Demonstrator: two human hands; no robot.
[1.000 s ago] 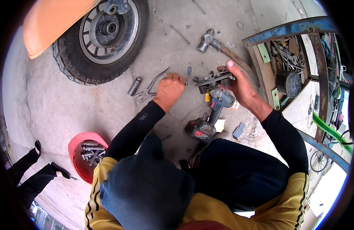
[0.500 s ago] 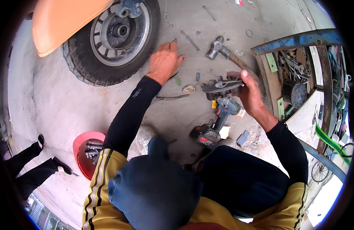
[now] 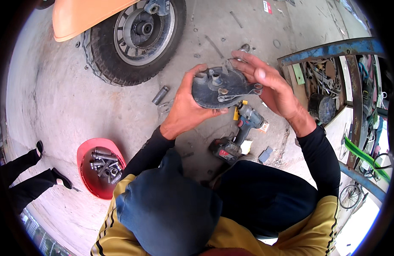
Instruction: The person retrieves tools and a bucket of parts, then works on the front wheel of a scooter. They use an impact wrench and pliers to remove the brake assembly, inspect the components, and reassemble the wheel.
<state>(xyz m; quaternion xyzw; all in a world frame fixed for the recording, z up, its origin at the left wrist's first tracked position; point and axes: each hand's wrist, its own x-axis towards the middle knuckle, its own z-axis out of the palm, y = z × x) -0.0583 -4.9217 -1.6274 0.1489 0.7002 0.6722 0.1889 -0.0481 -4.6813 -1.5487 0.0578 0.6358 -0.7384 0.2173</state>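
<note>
- We hold a dark round brake plate (image 3: 220, 87) up off the floor, in front of us, between both hands.
- Our left hand (image 3: 186, 109) grips its left rim, thumb curled under the lower edge and fingers over the top, closed firmly on the plate.
- Our right hand (image 3: 269, 83) is at the right side, fingers spread and half open over the upper right edge; the fingertips touch near a small lever (image 3: 248, 90) that juts from the plate. We cannot tell whether this hand bears any weight.
- The plate's face is tipped toward us, and its widest line runs left to right, from one hand to the other. The lever end lies nearer the right hand, the bulk of the disc nearer the left.
- Just below the plate, on the floor (image 3: 56, 98), lies a cordless driver (image 3: 239, 134), its head pointing up toward the plate.
- A socket (image 3: 160, 94) lies on the floor left of the left hand.
- A wheel (image 3: 135, 36) stands farther off, upper left, under an orange panel (image 3: 84, 15).
- A red bowl (image 3: 87, 150) of bolts sits lower left, well apart from both hands.
- A blue-framed rack (image 3: 325, 49) of tools stands at the right.
</note>
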